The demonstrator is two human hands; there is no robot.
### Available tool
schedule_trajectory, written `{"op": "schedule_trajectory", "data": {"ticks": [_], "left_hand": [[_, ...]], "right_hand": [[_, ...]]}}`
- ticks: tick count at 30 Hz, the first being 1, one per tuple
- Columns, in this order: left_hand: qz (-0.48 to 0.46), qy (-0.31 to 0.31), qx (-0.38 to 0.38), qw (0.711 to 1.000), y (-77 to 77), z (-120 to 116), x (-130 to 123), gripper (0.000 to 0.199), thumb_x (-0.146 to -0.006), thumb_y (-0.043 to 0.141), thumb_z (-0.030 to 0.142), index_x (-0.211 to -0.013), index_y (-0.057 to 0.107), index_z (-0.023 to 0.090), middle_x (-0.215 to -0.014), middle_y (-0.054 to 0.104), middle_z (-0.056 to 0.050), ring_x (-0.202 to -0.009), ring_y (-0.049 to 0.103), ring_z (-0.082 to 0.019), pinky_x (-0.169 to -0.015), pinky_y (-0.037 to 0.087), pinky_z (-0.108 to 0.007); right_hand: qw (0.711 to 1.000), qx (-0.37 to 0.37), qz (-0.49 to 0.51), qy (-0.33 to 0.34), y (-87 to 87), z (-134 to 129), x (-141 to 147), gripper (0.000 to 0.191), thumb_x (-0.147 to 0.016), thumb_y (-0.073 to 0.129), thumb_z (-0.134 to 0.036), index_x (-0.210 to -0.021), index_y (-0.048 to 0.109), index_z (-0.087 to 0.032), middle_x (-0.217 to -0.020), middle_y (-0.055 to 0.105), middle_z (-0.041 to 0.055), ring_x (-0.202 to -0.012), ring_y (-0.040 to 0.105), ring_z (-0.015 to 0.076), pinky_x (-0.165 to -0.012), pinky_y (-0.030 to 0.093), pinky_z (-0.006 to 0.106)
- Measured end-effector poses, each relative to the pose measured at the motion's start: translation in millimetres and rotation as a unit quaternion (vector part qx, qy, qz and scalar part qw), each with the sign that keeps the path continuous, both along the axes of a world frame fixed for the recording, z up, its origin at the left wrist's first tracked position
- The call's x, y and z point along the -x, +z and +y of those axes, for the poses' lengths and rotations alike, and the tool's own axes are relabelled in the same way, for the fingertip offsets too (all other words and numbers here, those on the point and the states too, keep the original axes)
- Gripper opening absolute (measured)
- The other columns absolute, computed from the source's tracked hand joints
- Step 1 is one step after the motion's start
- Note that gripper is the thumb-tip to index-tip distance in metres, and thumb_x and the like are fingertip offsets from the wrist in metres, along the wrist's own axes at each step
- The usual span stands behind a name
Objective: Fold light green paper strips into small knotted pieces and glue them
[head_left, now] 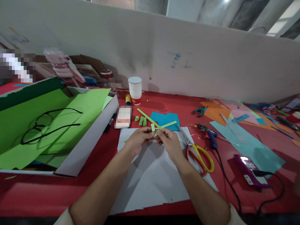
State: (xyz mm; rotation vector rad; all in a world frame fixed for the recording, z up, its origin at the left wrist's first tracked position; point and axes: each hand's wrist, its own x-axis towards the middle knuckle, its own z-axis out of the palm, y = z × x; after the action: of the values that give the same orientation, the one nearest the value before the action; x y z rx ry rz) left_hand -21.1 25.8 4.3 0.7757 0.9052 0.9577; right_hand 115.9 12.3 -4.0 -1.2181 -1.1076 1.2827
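Note:
Over a stack of white paper (152, 184), both my hands pinch a light green paper strip (153, 127) between their fingertips. My left hand (140, 139) closes on it from the left, my right hand (170, 142) from the right. Two long green tails (147, 116) spread beyond my fingers, one toward the upper left and one to the right; whether they join the pinched piece is hidden. Small accordion-folded green paper pieces (142, 121) sit just past my left hand. Scissors (196, 150) with red and yellow handles lie beside my right hand. A blue paper sheet (167, 118) is behind my fingers.
At left, a white box (90, 147) holds green sheets and eyeglasses (38, 126). Paper cups (135, 90) stand near the wall. On the right are a blue glue gun (212, 139) with a cord, pliers (200, 111), a purple device (250, 172) and coloured paper (260, 150).

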Motion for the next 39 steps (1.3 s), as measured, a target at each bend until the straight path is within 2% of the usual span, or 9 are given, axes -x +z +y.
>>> {"op": "schedule_trajectory", "data": {"ticks": [5,13,17,20,22,24,29,33,39], "left_hand": [[0.012,0.017,0.023,1.000,0.1,-0.1,0.9,0.014,-0.057,0.077,0.018,-0.063,0.064,0.016,-0.064,0.060,-0.001,-0.058,0.054,-0.010,-0.058,0.041,-0.024],[-0.024,-0.013,0.012,1.000,-0.1,-1.1,0.7,0.016,-0.059,0.076,0.015,-0.073,0.069,0.015,-0.071,0.066,-0.005,-0.065,0.059,-0.012,-0.062,0.045,-0.024],[-0.041,0.038,0.042,0.998,2.2,-0.1,-1.1,0.016,-0.056,0.076,0.012,-0.069,0.066,0.014,-0.067,0.064,-0.002,-0.061,0.059,-0.010,-0.061,0.046,-0.021],[-0.073,0.086,0.071,0.991,1.5,2.0,-1.4,0.016,-0.055,0.076,0.011,-0.063,0.063,0.015,-0.059,0.060,0.001,-0.055,0.056,-0.008,-0.057,0.045,-0.020],[-0.090,0.095,0.087,0.988,0.7,3.0,-1.8,0.018,-0.054,0.076,0.011,-0.059,0.059,0.015,-0.054,0.057,0.002,-0.052,0.053,-0.007,-0.054,0.044,-0.020],[-0.096,0.091,0.098,0.986,1.3,2.9,-2.9,0.018,-0.054,0.076,0.010,-0.059,0.059,0.015,-0.055,0.057,0.002,-0.051,0.053,-0.007,-0.052,0.043,-0.019],[-0.084,0.100,0.112,0.985,8.1,-0.7,-7.3,0.018,-0.056,0.073,0.007,-0.062,0.058,0.014,-0.059,0.061,0.000,-0.053,0.054,-0.007,-0.052,0.043,-0.019],[-0.082,0.110,0.098,0.986,6.7,-1.0,-7.6,0.021,-0.055,0.074,0.006,-0.061,0.056,0.015,-0.060,0.062,0.000,-0.056,0.057,-0.008,-0.059,0.046,-0.021],[-0.062,0.081,0.047,0.994,-1.6,1.2,-2.9,0.021,-0.052,0.078,0.012,-0.063,0.060,0.015,-0.059,0.061,0.002,-0.057,0.056,-0.008,-0.060,0.044,-0.021]], "right_hand": [[0.996,-0.053,-0.046,-0.049,-2.2,-0.6,-1.5,0.023,-0.071,0.068,-0.038,-0.066,0.061,-0.017,-0.053,0.058,-0.0041,-0.044,0.049,0.0080,-0.045,0.037,0.021],[0.996,-0.001,0.052,-0.071,2.8,0.3,0.7,0.025,-0.064,0.073,-0.037,-0.064,0.058,-0.017,-0.050,0.055,-0.0050,-0.041,0.044,0.0067,-0.042,0.033,0.021],[0.992,-0.029,0.082,-0.091,4.4,0.4,0.4,0.025,-0.067,0.070,-0.038,-0.078,0.056,-0.019,-0.057,0.057,-0.0055,-0.047,0.048,0.0081,-0.048,0.038,0.022],[0.995,-0.077,-0.009,-0.056,3.9,-2.4,1.6,0.027,-0.063,0.074,-0.032,-0.081,0.058,-0.020,-0.069,0.059,-0.0036,-0.058,0.052,0.0099,-0.055,0.041,0.022],[0.990,-0.108,-0.087,-0.036,2.8,-5.3,3.2,0.026,-0.063,0.074,-0.029,-0.084,0.061,-0.020,-0.075,0.061,-0.0014,-0.062,0.054,0.0119,-0.057,0.042,0.024],[0.979,-0.141,-0.137,-0.045,1.3,-7.9,4.7,0.022,-0.068,0.071,-0.029,-0.087,0.064,-0.021,-0.077,0.064,0.0007,-0.066,0.056,0.0144,-0.061,0.045,0.026],[0.964,-0.197,-0.164,-0.074,-3.3,-10.2,4.2,0.016,-0.074,0.066,-0.031,-0.088,0.068,-0.023,-0.084,0.068,0.0036,-0.072,0.061,0.0176,-0.068,0.048,0.029],[0.972,-0.176,-0.139,-0.071,-6.2,-9.6,3.5,0.015,-0.075,0.064,-0.030,-0.087,0.069,-0.023,-0.078,0.068,0.0027,-0.068,0.061,0.0177,-0.064,0.049,0.029],[0.991,-0.116,-0.052,-0.050,-2.2,-10.2,7.5,0.010,-0.074,0.063,-0.024,-0.083,0.065,-0.019,-0.067,0.065,-0.0008,-0.056,0.060,0.0139,-0.057,0.051,0.027]]}}
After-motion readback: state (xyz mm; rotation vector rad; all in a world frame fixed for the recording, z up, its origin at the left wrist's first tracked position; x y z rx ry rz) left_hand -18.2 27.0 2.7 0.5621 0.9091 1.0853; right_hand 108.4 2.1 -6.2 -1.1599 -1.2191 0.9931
